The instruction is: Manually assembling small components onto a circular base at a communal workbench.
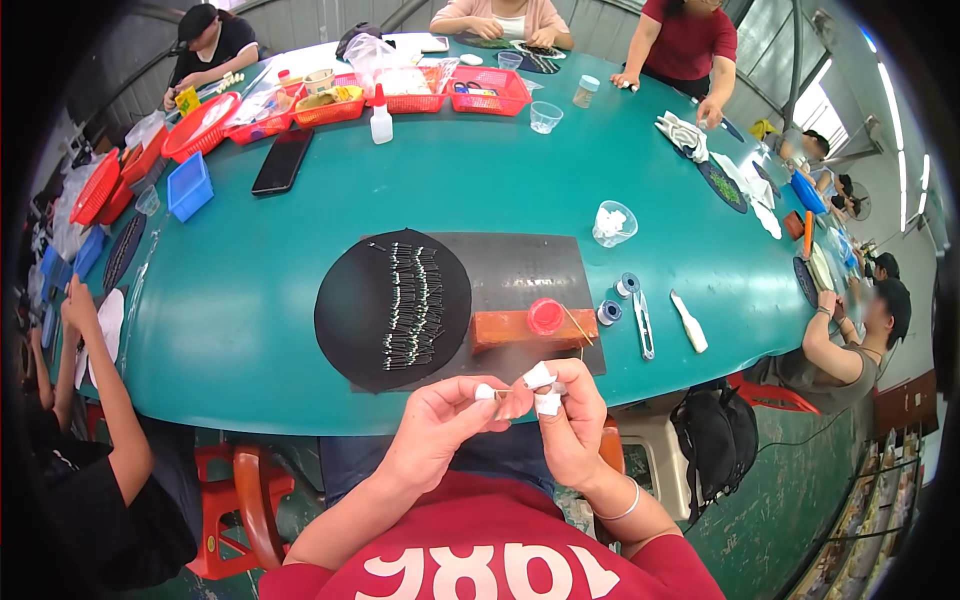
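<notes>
Both my hands are raised close together over the table's near edge, with white tape wrapped round some fingertips. My left hand is closed in a pinch, and a thin tan strand shows at its fingertips, pointing toward the other hand. My right hand is also closed, thumb against fingers; whatever lies between them is too small to make out. Just beyond is a black round pad with rows of small dark pieces tipped in pale green. Beside it a reddish-brown block carries a red pot and a thin stick.
Right of the block are two small spools, thread snips, a white-handled tool and a plastic cup. A phone, glue bottle and red baskets lie farther back. Several people sit around the green table.
</notes>
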`<state>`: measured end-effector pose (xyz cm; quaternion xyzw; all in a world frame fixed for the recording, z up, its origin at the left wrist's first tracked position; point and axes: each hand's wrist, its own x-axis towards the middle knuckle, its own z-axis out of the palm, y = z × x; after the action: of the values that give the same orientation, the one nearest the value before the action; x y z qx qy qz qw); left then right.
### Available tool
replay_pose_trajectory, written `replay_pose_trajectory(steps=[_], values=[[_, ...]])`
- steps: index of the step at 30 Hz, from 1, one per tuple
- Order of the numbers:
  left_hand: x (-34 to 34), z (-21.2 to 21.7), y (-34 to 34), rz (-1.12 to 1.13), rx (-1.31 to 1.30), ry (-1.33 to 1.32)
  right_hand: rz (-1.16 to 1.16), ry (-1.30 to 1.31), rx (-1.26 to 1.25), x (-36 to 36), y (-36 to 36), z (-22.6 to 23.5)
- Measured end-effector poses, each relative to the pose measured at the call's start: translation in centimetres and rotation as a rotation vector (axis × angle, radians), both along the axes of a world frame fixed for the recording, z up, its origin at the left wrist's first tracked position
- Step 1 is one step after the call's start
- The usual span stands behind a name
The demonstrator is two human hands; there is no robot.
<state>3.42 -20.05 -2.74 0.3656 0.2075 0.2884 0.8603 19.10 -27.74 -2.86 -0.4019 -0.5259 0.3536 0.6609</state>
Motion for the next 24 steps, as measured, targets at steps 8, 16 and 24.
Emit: replay_pose_trajectory(steps=[8, 16, 24], values=[[-0.1, -0.3, 0.2, -0.005, -0.002, -0.01, -0.012, -0.044, -0.008, 0.0, 0.1, 0.2], [-0.7, -0.4, 0.0, 0.004, 0.212, 0.142, -0.207, -0.559, 0.015, 1.0, 0.7, 3.3], [-0.5, 0.0, -0.8, -0.022, 0.249, 0.159, -0.172, -0.809, 0.099, 1.0, 0.3, 3.1]])
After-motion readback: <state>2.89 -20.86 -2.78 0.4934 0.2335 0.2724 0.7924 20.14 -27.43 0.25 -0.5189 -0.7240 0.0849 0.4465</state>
